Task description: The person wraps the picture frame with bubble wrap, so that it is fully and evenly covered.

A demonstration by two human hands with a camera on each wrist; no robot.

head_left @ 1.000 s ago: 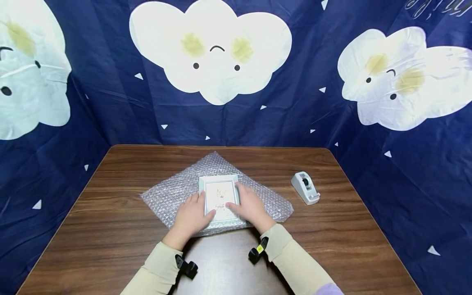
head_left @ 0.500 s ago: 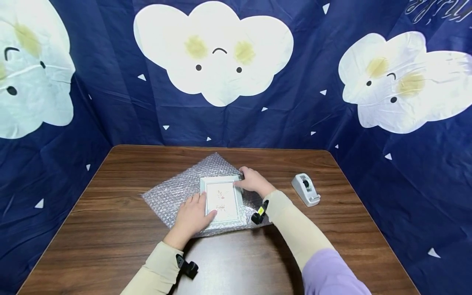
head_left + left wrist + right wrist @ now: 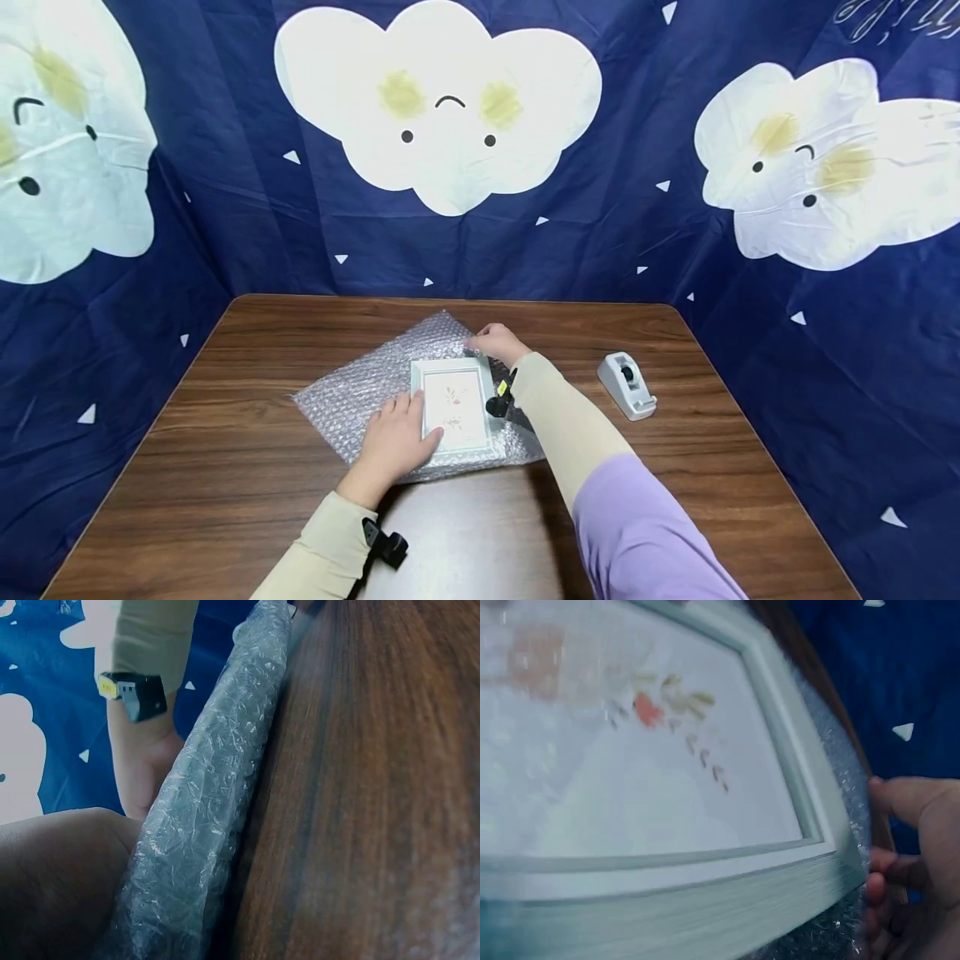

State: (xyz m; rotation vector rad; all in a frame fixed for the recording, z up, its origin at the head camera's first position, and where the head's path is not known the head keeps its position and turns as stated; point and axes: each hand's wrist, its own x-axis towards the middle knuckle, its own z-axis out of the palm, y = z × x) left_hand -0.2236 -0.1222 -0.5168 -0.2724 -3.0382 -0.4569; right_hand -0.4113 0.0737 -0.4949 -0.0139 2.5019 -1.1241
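A pale mint picture frame (image 3: 455,408) with a floral print lies face up on a sheet of bubble wrap (image 3: 352,392). My left hand (image 3: 396,442) rests on the frame's left side, its fingers stretched along the edge and the thumb over the front. At the frame's far right corner, my right hand (image 3: 497,343) pinches the wrap's edge. The right wrist view shows thumb and fingertips (image 3: 877,859) at the wrap just beyond the frame's corner. In the left wrist view, bubble wrap (image 3: 202,795) covers the near edge.
To the right on the wooden table (image 3: 705,483) stands a white tape dispenser (image 3: 628,386), apart from the wrap. A dark blue curtain (image 3: 247,242) with cloud faces surrounds the table's back and sides.
My right hand has left the frame's right side, moved up past its far right corner and taken hold of the bubble wrap there. The left hand stays in place.
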